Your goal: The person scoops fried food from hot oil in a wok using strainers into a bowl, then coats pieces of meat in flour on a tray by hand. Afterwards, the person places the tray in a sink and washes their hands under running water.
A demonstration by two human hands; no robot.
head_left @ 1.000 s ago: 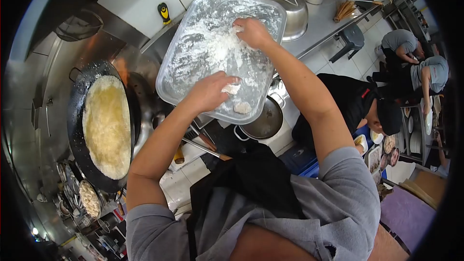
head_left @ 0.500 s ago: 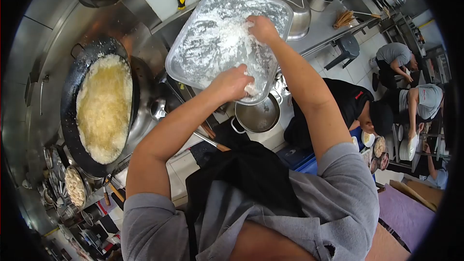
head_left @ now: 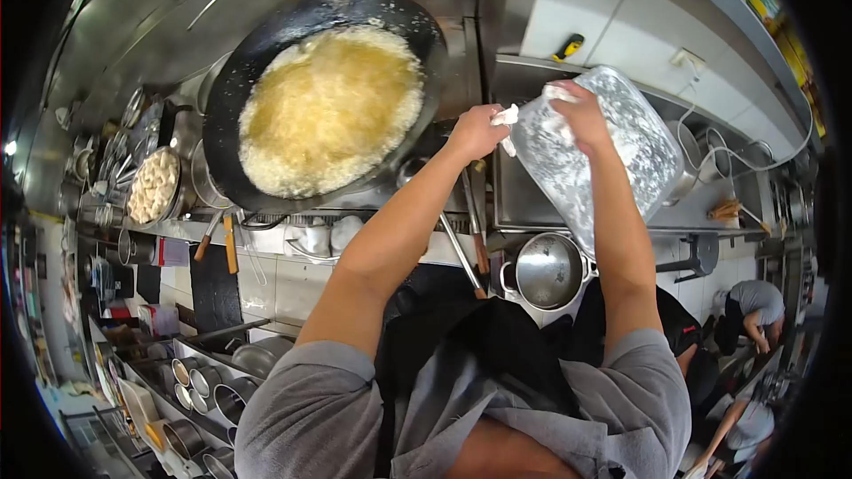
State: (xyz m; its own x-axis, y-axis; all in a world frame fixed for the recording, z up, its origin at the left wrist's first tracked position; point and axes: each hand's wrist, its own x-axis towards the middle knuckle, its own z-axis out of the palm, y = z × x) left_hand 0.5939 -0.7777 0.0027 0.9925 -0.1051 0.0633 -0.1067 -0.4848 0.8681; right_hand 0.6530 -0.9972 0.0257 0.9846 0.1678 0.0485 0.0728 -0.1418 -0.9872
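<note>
My left hand (head_left: 479, 133) is closed on a flour-coated piece (head_left: 507, 115), its kind not clear, between the frying wok and the tray. White bits stick out past the fingertips. Over the left part of a metal tray (head_left: 652, 137) dusted with white flour, my right hand (head_left: 581, 115) has its fingers curled around another white, floured lump (head_left: 557, 93), partly hidden by the fingers. To the left, a big black wok (head_left: 232, 137) holds bubbling, foaming yellow oil (head_left: 333, 111).
A two-handled pot (head_left: 548, 270) stands below the tray. Long-handled tools (head_left: 461, 253) lie between wok and tray. A bowl of pale pieces (head_left: 153, 186) sits left of the wok. Co-workers (head_left: 750, 310) are bent over at the right. Metal pots (head_left: 200, 381) fill a lower-left shelf.
My view has turned left toward the wok. My left hand has left the tray with a floured piece and moved toward the wok; my right hand stays over the tray.
</note>
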